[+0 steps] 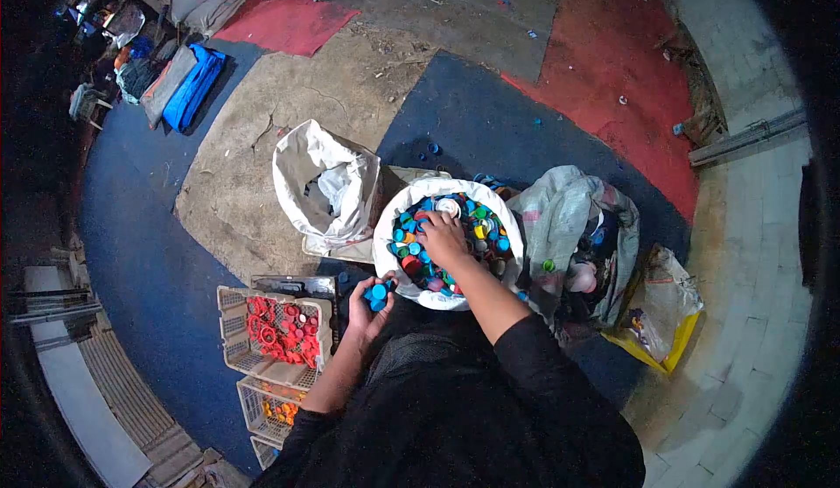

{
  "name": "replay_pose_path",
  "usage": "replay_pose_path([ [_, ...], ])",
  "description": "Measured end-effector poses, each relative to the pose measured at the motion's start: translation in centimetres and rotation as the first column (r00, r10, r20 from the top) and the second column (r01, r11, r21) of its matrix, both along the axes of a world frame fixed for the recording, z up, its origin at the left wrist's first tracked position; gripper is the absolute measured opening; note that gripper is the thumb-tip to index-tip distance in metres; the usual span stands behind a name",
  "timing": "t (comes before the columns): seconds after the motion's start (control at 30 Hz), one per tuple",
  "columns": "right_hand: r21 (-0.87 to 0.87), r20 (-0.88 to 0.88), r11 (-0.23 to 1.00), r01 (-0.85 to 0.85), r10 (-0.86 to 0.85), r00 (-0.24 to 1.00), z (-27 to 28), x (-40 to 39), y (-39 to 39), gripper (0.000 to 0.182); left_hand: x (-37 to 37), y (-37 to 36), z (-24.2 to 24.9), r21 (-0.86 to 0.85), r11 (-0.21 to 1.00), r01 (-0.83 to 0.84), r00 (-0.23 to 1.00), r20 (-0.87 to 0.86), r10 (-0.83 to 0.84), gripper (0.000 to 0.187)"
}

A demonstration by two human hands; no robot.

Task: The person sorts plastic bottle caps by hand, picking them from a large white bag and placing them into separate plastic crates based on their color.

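A white sack [385, 256] with a rolled rim stands in front of me, full of bottle caps [477, 230] in blue, green, red, white and other colours. Among these caps lies my right hand [444, 238], its fingers stretched out over the pile; the fingertips are partly lost among the caps, and I see nothing clearly held. To the left of the sack's near edge, my left hand [360, 311] is closed around several blue bottle caps [378, 295].
Left are crates of red caps [284, 330] and orange caps [280, 411]. A second white sack [293, 160] stands beyond. To the right are a grey woven sack [551, 203] and a yellow-edged bag [669, 313]. A folded blue tarp [194, 90] lies far left.
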State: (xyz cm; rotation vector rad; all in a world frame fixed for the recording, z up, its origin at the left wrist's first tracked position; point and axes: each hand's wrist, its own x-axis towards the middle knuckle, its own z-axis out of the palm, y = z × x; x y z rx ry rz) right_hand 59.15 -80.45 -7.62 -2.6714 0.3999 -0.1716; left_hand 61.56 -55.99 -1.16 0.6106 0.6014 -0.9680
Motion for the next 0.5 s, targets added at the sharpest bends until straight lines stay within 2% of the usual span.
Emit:
replay_pose_path([
  [0.1,-0.036,0.084,0.999,0.022,-0.018,0.996,-1.0,-1.0,0.5,0.017,0.6,0.3,0.3,-0.017,1.000,-0.002,1.000,-0.004,0.002,0.023],
  [0.2,0.178,0.048,0.983,0.049,-0.059,0.997,1.5,-2.4,0.5,0.016,1.0,0.7,0.3,-0.027,1.000,0.010,1.000,-0.012,-0.010,0.023],
  [0.37,0.488,0.150,0.857,0.168,-0.272,0.951,3.3,-4.8,0.9,0.020,1.9,0.5,-0.1,-0.043,0.996,0.072,0.996,-0.044,-0.074,0.022],
  [0.47,0.533,-0.003,0.790,0.302,-0.356,0.935,4.0,-6.5,1.3,0.015,2.3,-0.5,0.2,-0.038,0.989,0.139,0.989,-0.053,-0.141,0.021],
  [0.5,0.556,0.030,0.781,0.285,-0.361,0.932,3.9,-7.2,1.4,0.016,2.4,-1.1,0.3,-0.054,0.985,0.161,0.986,-0.043,-0.164,0.022],
])
